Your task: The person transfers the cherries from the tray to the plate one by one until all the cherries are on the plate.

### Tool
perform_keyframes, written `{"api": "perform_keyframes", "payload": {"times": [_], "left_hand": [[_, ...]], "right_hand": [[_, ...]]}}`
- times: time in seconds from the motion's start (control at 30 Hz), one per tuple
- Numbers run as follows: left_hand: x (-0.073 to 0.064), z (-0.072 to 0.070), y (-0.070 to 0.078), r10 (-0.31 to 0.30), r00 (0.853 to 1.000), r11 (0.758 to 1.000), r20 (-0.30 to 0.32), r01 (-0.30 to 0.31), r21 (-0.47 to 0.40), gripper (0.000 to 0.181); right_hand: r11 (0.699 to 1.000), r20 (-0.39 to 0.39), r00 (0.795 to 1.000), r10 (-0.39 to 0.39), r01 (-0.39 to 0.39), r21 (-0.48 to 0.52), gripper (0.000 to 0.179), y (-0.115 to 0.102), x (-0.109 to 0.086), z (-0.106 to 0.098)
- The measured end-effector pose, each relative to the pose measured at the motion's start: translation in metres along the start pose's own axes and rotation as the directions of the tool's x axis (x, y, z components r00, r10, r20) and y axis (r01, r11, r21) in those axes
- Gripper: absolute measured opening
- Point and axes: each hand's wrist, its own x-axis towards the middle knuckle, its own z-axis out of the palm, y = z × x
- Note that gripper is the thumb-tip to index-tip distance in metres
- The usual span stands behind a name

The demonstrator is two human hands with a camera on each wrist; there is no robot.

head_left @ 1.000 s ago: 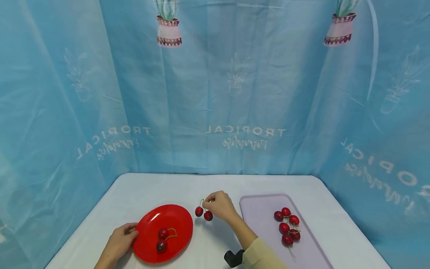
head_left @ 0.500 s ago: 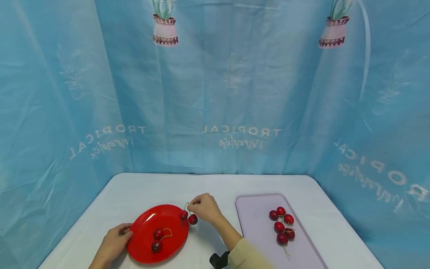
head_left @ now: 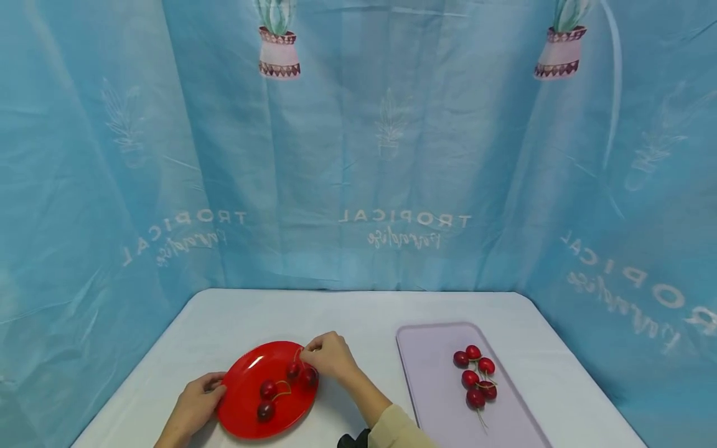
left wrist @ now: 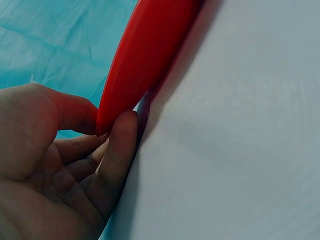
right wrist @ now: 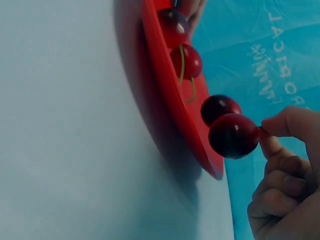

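My left hand [head_left: 196, 401] pinches the left rim of a red plate [head_left: 241, 379] between thumb and fingers; the left wrist view shows the plate's edge [left wrist: 132, 65] caught there. Over the plate's right side, my right hand [head_left: 332, 358] pinches the stems of a pair of cherries [head_left: 293, 371]. In the right wrist view those two dark red cherries [right wrist: 233, 136] hang at the fingertips, close over the plate's rim. Another joined pair of cherries [head_left: 266, 410] with a green stem lies near the plate's middle.
A pale purple tray [head_left: 431, 386] lies on the right of the white table [head_left: 358, 311], with several cherries [head_left: 475, 398] on it. Blue printed curtains [head_left: 358, 155] enclose the table at the back and sides. A black wrist device [head_left: 353, 440] shows by the right sleeve.
My right hand has carried the pair of cherries leftward and down, from beside the plate to over its right side. The left hand keeps its hold on the rim.
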Motion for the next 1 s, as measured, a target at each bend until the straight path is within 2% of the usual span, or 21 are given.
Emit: {"api": "perform_keyframes", "payload": {"times": [0.23, 0.4, 0.53, 0.73, 1.0], "left_hand": [[0.0, 0.002, -0.001, -0.006, 1.0, 1.0, -0.016, 0.007, 0.008, 0.043], [0.001, 0.001, -0.001, 0.008, 1.0, 1.0, -0.024, -0.007, 0.023, 0.042], [0.0, 0.001, 0.0, 0.009, 0.999, 0.999, -0.033, -0.008, 0.033, 0.043], [-0.001, 0.003, 0.002, 0.007, 0.999, 0.999, -0.049, -0.005, 0.036, 0.042], [0.002, 0.004, 0.0, 0.03, 0.997, 0.998, -0.067, -0.026, 0.057, 0.041]], "right_hand": [[1.0, 0.028, 1.0, -0.007, 0.007, -0.022, 0.013, -0.004, -0.007, 0.019], [0.998, 0.041, 0.999, 0.013, -0.011, -0.054, 0.011, -0.008, -0.013, 0.023], [0.995, 0.054, 0.998, 0.034, -0.029, -0.097, 0.01, -0.009, -0.015, 0.022], [0.989, 0.084, 0.996, 0.021, -0.008, -0.146, 0.009, -0.005, -0.017, 0.015], [0.989, 0.131, 0.991, -0.006, 0.025, -0.145, 0.007, 0.0, -0.018, 0.001]]}}
